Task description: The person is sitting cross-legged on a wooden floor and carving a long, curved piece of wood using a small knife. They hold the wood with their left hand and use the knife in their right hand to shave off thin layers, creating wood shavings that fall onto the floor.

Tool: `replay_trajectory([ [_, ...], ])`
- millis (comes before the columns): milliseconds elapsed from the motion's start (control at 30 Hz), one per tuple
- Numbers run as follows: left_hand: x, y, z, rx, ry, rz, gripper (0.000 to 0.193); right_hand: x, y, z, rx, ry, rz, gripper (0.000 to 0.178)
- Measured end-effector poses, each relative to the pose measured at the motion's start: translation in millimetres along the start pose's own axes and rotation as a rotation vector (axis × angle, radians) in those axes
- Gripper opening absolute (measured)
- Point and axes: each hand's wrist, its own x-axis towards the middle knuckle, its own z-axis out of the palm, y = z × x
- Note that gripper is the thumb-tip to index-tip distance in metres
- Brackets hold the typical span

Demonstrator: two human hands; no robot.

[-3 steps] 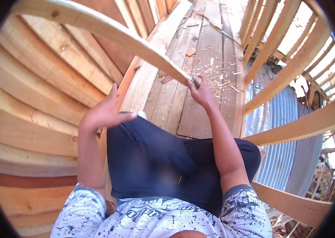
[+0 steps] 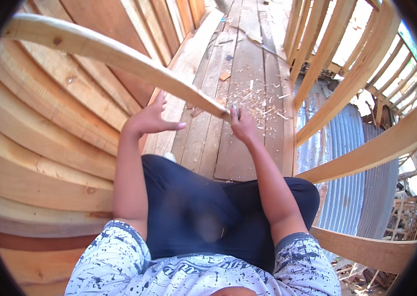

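Observation:
A long pale wooden board (image 2: pixel 119 58) slants from the upper left down to the middle of the view. At its near right end is my right hand (image 2: pixel 243 127), closed around a small grey, metal-looking object (image 2: pixel 235 111) whose kind I cannot make out. That object is against or very close to the board's end. My left hand (image 2: pixel 150 119) is just below the board, fingers and thumb apart, holding nothing. It appears not to touch the board.
I sit cross-legged on a plank floor (image 2: pixel 240 158) strewn with wood shavings (image 2: pixel 263 106). A board wall (image 2: pixel 45 163) rises on my left. Open wooden slats (image 2: pixel 354 84) stand on the right, with corrugated metal sheets (image 2: pixel 344 192) beyond and below them. A thin stick (image 2: pixel 263 47) lies farther ahead.
My left hand has moved up and to the right, closer to the board. The board's right end and my right hand sit slightly lower and further left in the view, which has also shifted.

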Motion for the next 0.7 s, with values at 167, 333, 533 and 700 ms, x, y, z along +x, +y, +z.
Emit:
replay_trajectory([
  [167, 105.1, 16.2, 63.2, -0.854, 0.093, 0.597, 0.028, 23.8, 53.1, 14.6, 0.080, 0.017, 0.185, 0.055],
  [333, 114.6, 15.3, 81.5, -1.179, 0.008, 0.667, 0.017, 16.2, -9.7, 5.2, -0.019, -0.087, 0.132, 0.053],
  [533, 121.5, 18.9, 86.0, -1.185, -0.036, 0.726, 0.017, 29.2, 29.1, 15.5, 0.024, -0.062, 0.300, 0.055],
  [700, 120.0, 15.4, 84.1, -1.162, -0.010, 0.700, 0.018, 21.1, -5.2, 3.0, -0.031, -0.125, 0.259, 0.056],
])
